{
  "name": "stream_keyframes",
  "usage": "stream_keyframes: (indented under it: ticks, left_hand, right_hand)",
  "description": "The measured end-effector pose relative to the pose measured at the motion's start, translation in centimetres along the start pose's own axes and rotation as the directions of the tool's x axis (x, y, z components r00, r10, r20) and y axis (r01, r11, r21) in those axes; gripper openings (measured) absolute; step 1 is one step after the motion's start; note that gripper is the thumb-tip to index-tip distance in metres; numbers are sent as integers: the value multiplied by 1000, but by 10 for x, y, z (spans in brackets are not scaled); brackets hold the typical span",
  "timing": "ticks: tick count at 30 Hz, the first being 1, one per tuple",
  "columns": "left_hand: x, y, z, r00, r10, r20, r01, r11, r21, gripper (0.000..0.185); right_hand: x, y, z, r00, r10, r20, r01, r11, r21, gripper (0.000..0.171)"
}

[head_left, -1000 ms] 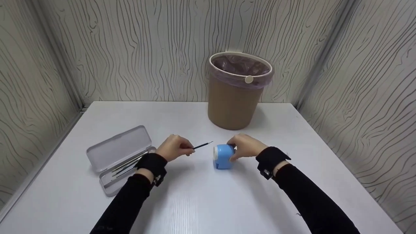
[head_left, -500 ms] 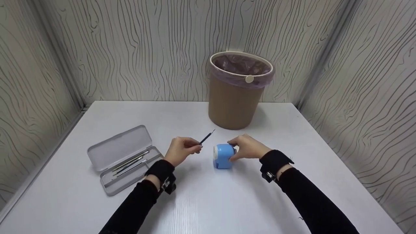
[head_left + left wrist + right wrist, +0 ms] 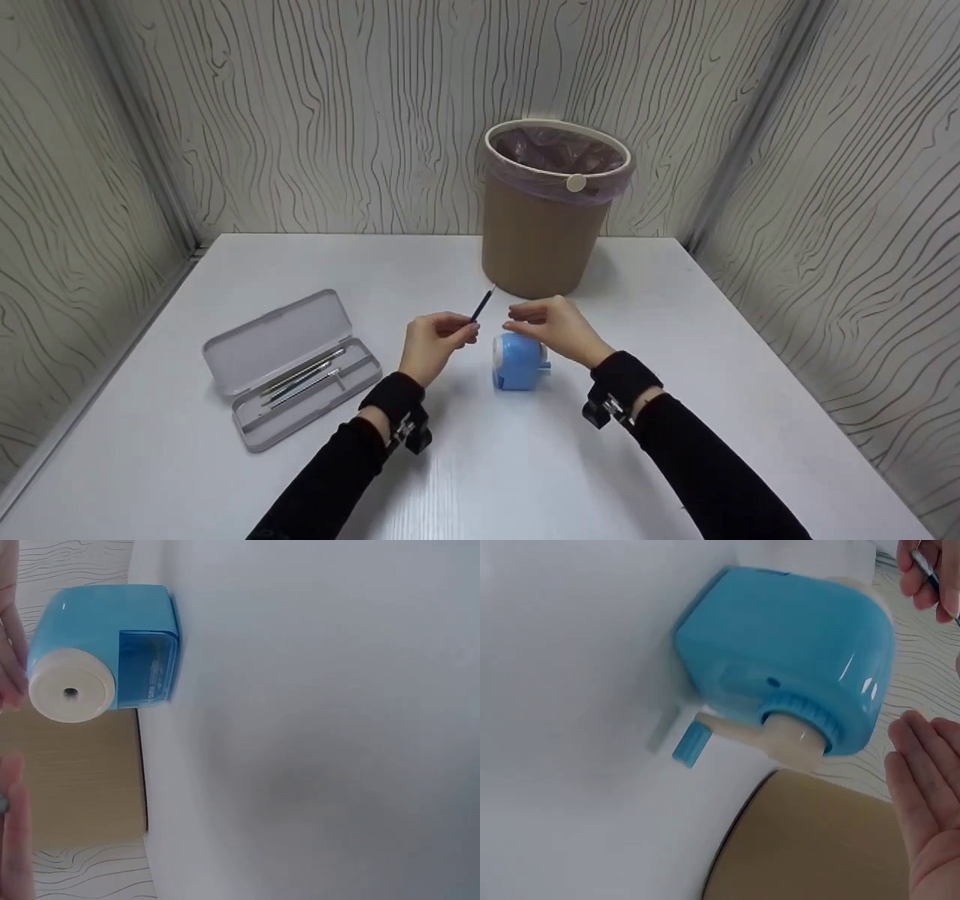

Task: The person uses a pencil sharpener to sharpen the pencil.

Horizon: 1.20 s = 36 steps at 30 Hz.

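A blue pencil sharpener (image 3: 517, 361) with a white front and a side crank stands on the white table (image 3: 480, 465). My left hand (image 3: 439, 341) pinches a thin dark pencil (image 3: 482, 304) that points up and away, just left of the sharpener. My right hand (image 3: 544, 321) hovers above the sharpener with relaxed fingers, holding nothing, near the pencil's tip. The left wrist view shows the sharpener (image 3: 105, 652) with its pencil hole facing the camera. The right wrist view shows the sharpener (image 3: 787, 667) and its crank (image 3: 742, 736), with the right palm (image 3: 926, 795) apart from it.
An open grey pencil case (image 3: 289, 367) with several thin pencils lies at the left. A tan waste bin (image 3: 547, 206) lined with a purple bag stands at the back. Patterned walls close in on three sides.
My right hand let go of the sharpener and rose above it. My left hand moved right and tilted the pencil more upright, closer to the right hand.
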State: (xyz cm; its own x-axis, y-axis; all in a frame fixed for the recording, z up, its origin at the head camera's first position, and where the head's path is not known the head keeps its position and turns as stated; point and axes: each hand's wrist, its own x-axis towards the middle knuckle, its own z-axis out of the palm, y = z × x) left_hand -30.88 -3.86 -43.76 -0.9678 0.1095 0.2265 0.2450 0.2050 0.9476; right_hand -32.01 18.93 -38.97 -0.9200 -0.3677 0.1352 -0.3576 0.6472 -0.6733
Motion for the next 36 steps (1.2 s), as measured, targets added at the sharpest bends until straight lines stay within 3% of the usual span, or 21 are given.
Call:
stream_keyframes:
  ticks: [8,15,20,26,30,33,34,36]
  left_hand:
    - [4,7,16,997,21,-74,-22,1000,-13,17]
    - [6,8,26,994,36,-106,-39,999,-23,16]
    - [5,9,25,991,72,-115,-72,997,3,15]
    - [4,7,18,988,123,-92,-114,989,95,18]
    - [4,9,9,986,162,-51,-151,975,163,22]
    - [4,13,-1,984,179,-21,-170,960,223,25]
    - [4,15,-5,982,188,-14,-179,953,246,27]
    - [3,18,-11,975,222,-6,-210,930,303,29]
  right_hand:
    - [5,-15,22,981,48,-188,-8,979,205,30]
    - [10,-21,35,948,75,-309,14,961,277,18]
    - [12,-23,38,939,89,-333,15,954,298,16]
    - [13,-25,40,946,67,-316,25,960,279,16]
    - [14,-27,39,946,-44,-322,106,978,177,15]
    - [13,-29,39,920,-224,-322,224,974,-37,13]
    - [13,-30,39,903,-294,-314,265,955,-132,13]
    - [13,-31,38,855,-436,-281,336,878,-341,12]
